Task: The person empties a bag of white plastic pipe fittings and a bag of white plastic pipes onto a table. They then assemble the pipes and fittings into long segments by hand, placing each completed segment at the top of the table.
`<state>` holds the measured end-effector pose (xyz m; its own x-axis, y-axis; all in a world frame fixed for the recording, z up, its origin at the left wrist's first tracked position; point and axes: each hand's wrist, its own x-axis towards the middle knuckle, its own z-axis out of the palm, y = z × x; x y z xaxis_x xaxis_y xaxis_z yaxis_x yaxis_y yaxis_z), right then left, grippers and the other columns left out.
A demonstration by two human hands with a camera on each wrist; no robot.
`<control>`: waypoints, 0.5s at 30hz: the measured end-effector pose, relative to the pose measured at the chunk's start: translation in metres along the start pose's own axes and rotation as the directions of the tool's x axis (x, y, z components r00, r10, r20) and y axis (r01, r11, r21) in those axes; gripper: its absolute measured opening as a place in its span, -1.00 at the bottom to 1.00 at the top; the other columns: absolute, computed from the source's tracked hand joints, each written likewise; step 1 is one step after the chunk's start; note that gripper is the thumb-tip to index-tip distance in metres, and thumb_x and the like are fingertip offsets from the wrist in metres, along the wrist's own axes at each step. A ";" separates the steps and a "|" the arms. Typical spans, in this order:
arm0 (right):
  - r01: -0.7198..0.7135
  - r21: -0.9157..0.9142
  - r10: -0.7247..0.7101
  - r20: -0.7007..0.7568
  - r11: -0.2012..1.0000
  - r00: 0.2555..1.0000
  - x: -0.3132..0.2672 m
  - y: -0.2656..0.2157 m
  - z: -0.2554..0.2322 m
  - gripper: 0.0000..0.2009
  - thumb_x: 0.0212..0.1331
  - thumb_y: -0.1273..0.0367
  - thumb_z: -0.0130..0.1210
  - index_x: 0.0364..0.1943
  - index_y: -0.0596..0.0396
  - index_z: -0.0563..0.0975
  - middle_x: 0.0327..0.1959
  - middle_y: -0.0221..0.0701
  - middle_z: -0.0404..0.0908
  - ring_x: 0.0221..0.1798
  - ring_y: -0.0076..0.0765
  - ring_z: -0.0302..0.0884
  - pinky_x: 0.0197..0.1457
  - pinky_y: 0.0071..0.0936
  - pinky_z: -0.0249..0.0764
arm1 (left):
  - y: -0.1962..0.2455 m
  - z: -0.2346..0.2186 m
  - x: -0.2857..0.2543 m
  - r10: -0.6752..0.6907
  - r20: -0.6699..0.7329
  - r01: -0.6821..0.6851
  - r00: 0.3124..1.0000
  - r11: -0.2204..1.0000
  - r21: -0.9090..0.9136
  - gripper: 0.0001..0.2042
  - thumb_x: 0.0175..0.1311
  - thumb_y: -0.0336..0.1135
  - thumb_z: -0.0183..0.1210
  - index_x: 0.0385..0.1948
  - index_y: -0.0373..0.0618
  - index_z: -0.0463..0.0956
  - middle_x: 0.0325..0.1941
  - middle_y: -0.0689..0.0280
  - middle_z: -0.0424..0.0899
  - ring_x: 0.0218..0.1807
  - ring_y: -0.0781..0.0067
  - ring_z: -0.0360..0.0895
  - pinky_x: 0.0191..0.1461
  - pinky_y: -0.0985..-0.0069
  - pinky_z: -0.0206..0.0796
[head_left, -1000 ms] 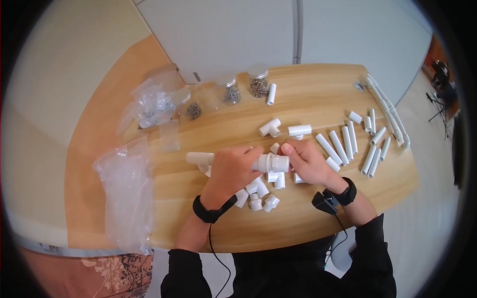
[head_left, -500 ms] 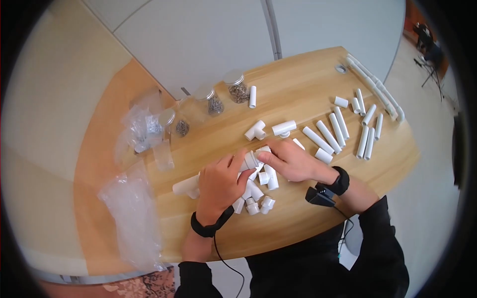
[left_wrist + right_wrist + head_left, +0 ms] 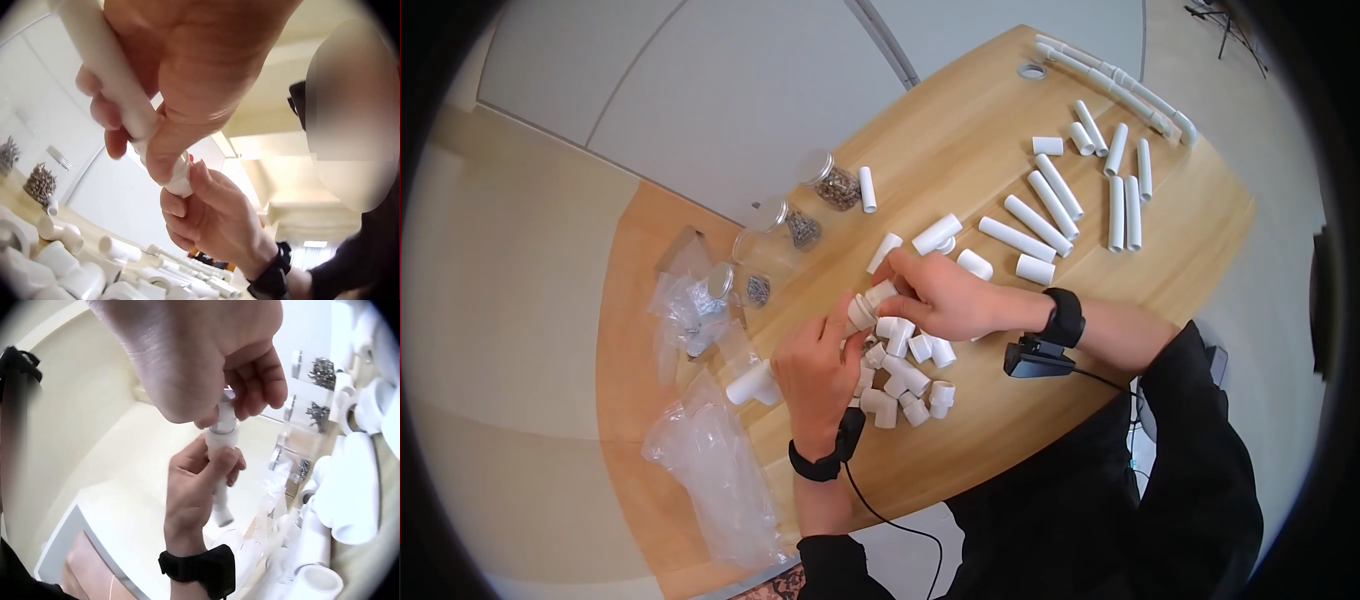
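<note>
My left hand (image 3: pixel 815 375) grips a white plastic pipe (image 3: pixel 103 62) with fingers curled round it; one end sticks out on the left in the head view. Toward the right, the pipe carries a ringed white fitting (image 3: pixel 861 314). My right hand (image 3: pixel 950 295) pinches the short end piece (image 3: pixel 881 293) of that fitting between thumb and fingers. In the right wrist view, the two hands meet along one line of joined parts, partly hidden by the fingers. Below the hands lies a pile of white pipe fittings (image 3: pixel 905 374), elbows and tees among them.
Several white pipe lengths (image 3: pixel 1013 240) lie on the right side of the wooden table (image 3: pixel 960 440). Joined pipes (image 3: pixel 1115 75) lie along its far edge. Jars of screws (image 3: pixel 837 188) stand at the back. Clear plastic bags (image 3: pixel 715 480) lie at the left.
The head view has swung, so the table appears tilted. My right hand has gone from beside the ringed fitting to pinching its end piece. The left hand keeps its grip on the pipe.
</note>
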<state>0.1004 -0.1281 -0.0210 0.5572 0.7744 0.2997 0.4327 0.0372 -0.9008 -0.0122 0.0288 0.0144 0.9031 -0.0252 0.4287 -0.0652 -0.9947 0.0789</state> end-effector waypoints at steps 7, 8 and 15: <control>-0.028 -0.135 0.040 0.084 0.990 0.996 -0.003 -0.025 -0.013 -0.74 0.10 0.37 0.10 -0.23 0.25 0.36 -0.67 -0.27 0.42 -0.60 -0.25 0.41 -0.61 -0.43 0.24 | 0.005 0.000 -0.008 -0.025 -0.042 0.015 0.999 0.977 -0.212 -0.65 -0.07 -0.48 0.25 -0.14 -0.19 0.52 -0.47 0.23 0.58 -0.48 0.44 0.48 -0.37 0.58 0.29; 0.028 -0.370 0.025 0.137 0.929 0.990 -0.003 -0.026 -0.013 -0.72 0.07 0.38 0.12 -0.21 0.24 0.36 -0.66 -0.26 0.43 -0.57 -0.20 0.43 -0.61 -0.41 0.25 | 0.004 -0.002 -0.009 -0.030 -0.040 0.021 0.999 0.976 -0.216 -0.65 -0.07 -0.48 0.25 -0.14 -0.19 0.52 -0.47 0.23 0.58 -0.48 0.44 0.48 -0.37 0.58 0.29; 0.480 -0.340 -0.499 0.035 0.809 0.866 -0.008 -0.014 0.007 -0.64 -0.06 0.41 0.19 -0.16 0.22 0.36 -0.63 -0.26 0.42 -0.55 -0.08 0.43 -0.57 -0.36 0.31 | -0.013 -0.014 -0.014 -0.106 0.468 0.470 0.877 0.388 -0.793 -0.62 0.04 -0.57 0.18 -0.03 -0.31 0.43 -0.26 0.27 0.59 -0.23 0.63 0.47 -0.18 0.66 0.36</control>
<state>0.0851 -0.1303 -0.0126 0.2415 0.6738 0.6984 0.8585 0.1872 -0.4775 -0.0300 0.0431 0.0203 0.9979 0.0371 -0.0535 0.0626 -0.3188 0.9458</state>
